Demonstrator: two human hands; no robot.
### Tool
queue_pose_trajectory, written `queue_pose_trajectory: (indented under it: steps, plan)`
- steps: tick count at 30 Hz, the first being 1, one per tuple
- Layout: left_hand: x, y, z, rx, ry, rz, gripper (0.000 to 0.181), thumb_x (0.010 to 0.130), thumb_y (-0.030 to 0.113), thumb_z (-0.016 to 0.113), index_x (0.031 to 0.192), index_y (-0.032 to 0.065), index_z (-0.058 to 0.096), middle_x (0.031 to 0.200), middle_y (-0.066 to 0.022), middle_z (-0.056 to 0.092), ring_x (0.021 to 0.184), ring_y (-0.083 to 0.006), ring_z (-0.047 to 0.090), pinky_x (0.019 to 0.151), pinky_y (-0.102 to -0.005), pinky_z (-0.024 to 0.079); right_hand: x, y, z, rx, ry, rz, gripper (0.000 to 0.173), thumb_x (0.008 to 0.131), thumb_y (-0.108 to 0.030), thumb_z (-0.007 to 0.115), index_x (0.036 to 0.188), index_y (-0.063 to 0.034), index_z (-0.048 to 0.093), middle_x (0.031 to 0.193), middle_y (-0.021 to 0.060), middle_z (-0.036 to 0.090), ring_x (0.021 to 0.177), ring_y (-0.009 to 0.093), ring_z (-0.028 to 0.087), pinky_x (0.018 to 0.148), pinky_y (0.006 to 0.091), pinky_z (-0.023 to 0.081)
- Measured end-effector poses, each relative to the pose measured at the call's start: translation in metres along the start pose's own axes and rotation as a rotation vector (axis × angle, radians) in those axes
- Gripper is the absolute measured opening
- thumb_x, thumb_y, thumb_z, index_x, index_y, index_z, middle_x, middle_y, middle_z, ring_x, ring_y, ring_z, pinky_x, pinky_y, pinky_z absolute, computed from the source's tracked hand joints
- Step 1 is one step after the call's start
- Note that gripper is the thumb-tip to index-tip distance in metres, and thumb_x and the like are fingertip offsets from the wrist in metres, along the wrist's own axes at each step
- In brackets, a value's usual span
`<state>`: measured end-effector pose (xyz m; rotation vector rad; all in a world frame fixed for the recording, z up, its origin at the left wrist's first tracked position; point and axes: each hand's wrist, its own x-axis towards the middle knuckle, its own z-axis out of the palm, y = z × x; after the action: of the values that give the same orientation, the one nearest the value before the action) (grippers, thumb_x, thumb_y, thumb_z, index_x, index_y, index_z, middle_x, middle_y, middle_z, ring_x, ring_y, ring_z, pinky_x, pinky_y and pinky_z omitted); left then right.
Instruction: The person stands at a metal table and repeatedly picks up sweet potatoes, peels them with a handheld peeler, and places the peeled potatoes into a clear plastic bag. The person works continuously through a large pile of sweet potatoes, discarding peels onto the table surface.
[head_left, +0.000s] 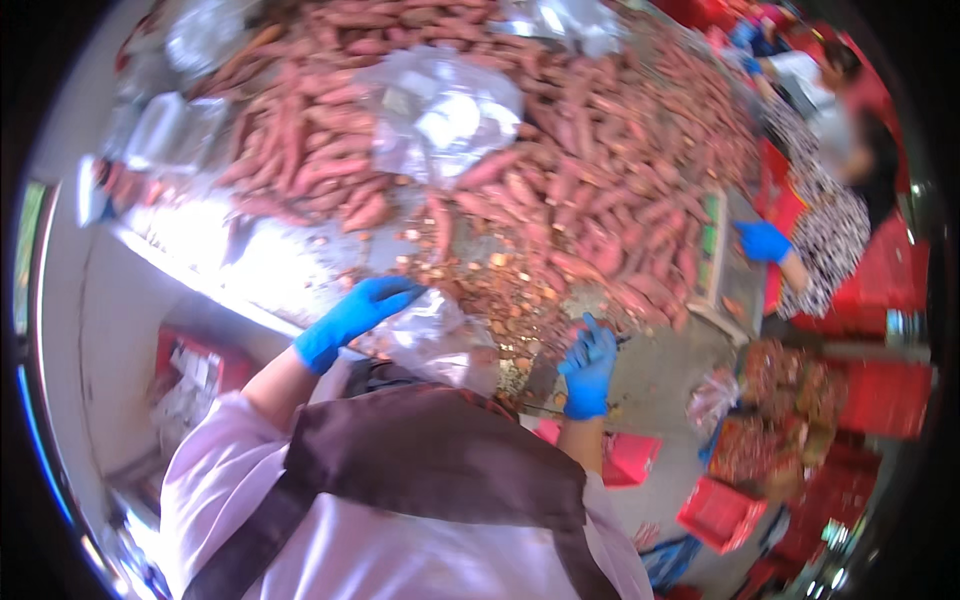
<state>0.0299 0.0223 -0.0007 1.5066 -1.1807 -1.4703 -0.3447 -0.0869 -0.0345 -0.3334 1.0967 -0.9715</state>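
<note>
My left hand (358, 318), in a blue glove, pinches the upper edge of a clear plastic bag (450, 337) at the table edge before my apron. What lies inside the bag is hard to make out through glare. Gloved in blue too, my right hand (589, 369) hovers at the near edge of the table (649, 364), fingers partly bent. A small dark shape shows beside its fingers, too blurred to tell whether it is held. Cut root ends and scraps (510, 300) lie between the hands, with a big heap of reddish sweet potatoes (570, 180) beyond.
A crumpled clear plastic bag (450, 112) lies on the heap. At right, a co-worker's blue-gloved hand (763, 241) is beside a frame-like divider (716, 262). Red crates (721, 514) stand on the floor at right; a red bin (240, 364) stands at left.
</note>
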Motion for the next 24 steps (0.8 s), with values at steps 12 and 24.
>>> queue_pose_trajectory:
  steps: [12,24]
  plan:
    - [0.081,-0.047,-0.136,0.833,1.189,0.391,0.054,0.073,0.015,0.068,0.125,0.0125,0.051,0.117,-0.0169,0.052,0.103,-0.0371,0.052,0.086,-0.0450,0.042,-0.030,0.031,0.039,-0.132,0.024,0.032,0.036,0.094,-0.031,0.042,0.113,-0.0065,0.059,0.076,-0.0022,0.056,0.046,0.006,0.035,0.039,0.0223,0.028]
    - [0.033,-0.018,-0.052,0.254,0.670,0.440,0.039,0.075,0.010,0.071,0.111,0.0080,0.057,0.099,-0.0163,0.059,0.095,-0.0336,0.058,0.082,-0.0400,0.045,-0.010,0.037,0.104,-0.680,-0.210,-0.199,0.025,0.085,-0.008,0.053,0.108,-0.0042,0.062,0.102,0.0077,0.064,0.069,0.008,0.053,0.054,0.0212,0.042]
